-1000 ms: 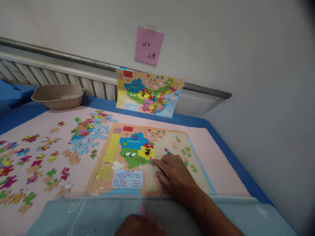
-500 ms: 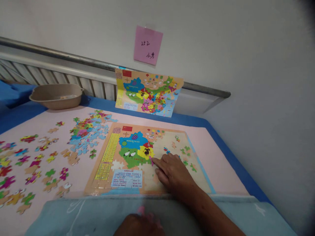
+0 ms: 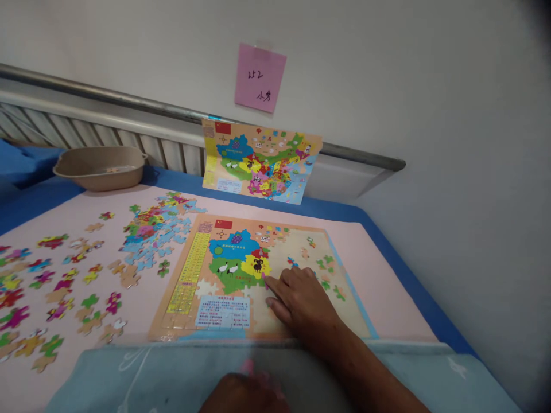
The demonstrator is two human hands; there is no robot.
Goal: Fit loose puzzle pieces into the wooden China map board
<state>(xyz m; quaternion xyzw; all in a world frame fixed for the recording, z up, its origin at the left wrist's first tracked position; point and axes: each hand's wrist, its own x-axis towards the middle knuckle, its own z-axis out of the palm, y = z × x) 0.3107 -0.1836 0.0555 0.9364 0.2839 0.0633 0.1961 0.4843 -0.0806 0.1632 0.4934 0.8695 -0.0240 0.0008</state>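
My right hand (image 3: pixel 303 301) rests over the puzzle board (image 3: pixel 357 304), its index finger stretched out and touching a small pink puzzle piece (image 3: pixel 264 280). This piece lies at the lower right edge of the yellow section with a black ram (image 3: pixel 257 265). My thumb is apart from the index finger, and the other fingers are bent. Closed and low in the view, my left hand (image 3: pixel 243 394) is above the light-blue cloth (image 3: pixel 172 378). Something pink and blurred shows at its fingers. The board's left part is a joined map; several loose pieces (image 3: pixel 327 264) lie on its bare right part.
A propped picture map (image 3: pixel 262 163) leans on the metal rail (image 3: pixel 361 158) behind the board. Several loose puzzle pieces (image 3: pixel 47 281) and a clustered pile (image 3: pixel 150 229) cover the left of the pink surface. A beige basin (image 3: pixel 101 172) stands back left. A pink note (image 3: pixel 260 77) hangs on the wall.
My right thumb has moved slightly away from the index finger, up and to the left. The index finger stays on the pink piece. My left hand stays low.
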